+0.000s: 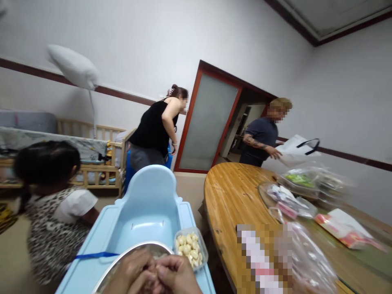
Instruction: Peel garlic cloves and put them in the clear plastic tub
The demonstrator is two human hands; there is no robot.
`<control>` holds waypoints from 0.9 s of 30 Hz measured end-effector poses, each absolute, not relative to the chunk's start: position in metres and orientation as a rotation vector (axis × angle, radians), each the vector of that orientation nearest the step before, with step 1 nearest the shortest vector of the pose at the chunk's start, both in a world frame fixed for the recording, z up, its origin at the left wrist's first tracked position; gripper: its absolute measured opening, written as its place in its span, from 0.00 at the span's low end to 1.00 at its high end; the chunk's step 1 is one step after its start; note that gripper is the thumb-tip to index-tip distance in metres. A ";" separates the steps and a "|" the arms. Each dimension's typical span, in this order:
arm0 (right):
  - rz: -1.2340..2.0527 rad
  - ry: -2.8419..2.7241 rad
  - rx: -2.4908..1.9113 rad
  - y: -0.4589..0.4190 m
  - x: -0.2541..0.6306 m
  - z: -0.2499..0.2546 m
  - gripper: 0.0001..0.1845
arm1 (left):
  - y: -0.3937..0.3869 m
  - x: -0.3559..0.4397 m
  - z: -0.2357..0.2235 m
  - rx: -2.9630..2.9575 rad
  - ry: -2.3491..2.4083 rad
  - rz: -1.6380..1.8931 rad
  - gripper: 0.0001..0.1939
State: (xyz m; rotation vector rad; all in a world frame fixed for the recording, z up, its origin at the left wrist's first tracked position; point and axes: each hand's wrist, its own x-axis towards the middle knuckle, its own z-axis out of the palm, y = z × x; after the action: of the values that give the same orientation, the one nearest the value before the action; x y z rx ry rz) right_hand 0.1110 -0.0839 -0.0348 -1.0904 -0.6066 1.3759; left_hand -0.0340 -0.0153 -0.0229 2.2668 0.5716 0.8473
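Note:
My left hand and my right hand meet over a metal bowl at the bottom of the view. Fingers and thumbs of both are closed in a pinch, their tips touching; whatever sits between them is hidden. Just right of the bowl, a clear plastic container holds many peeled garlic cloves. Bowl and container both rest on a light blue plastic child's chair with a raised back. What lies inside the bowl is mostly covered by my hands.
A wooden table at right carries plastic bags, a tissue pack and covered food. One person stands close at left, another bends by a crib. A third person handles a white bag.

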 end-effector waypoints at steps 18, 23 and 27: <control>1.484 -0.711 -0.973 -0.083 0.113 -0.034 0.23 | -0.012 -0.037 -0.014 2.221 0.550 0.900 0.13; 1.501 -0.744 -0.935 -0.082 0.113 -0.041 0.23 | -0.015 -0.035 -0.013 2.282 0.535 0.944 0.13; 1.493 -0.734 -0.952 -0.080 0.113 -0.046 0.24 | -0.019 -0.034 -0.008 2.275 0.548 0.923 0.14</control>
State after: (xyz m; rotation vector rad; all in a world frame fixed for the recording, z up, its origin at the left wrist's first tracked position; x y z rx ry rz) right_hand 0.1132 -0.0801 -0.0457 -0.9515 -0.7345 1.4934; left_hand -0.0337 -0.0190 -0.0079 2.2746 0.5478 0.9234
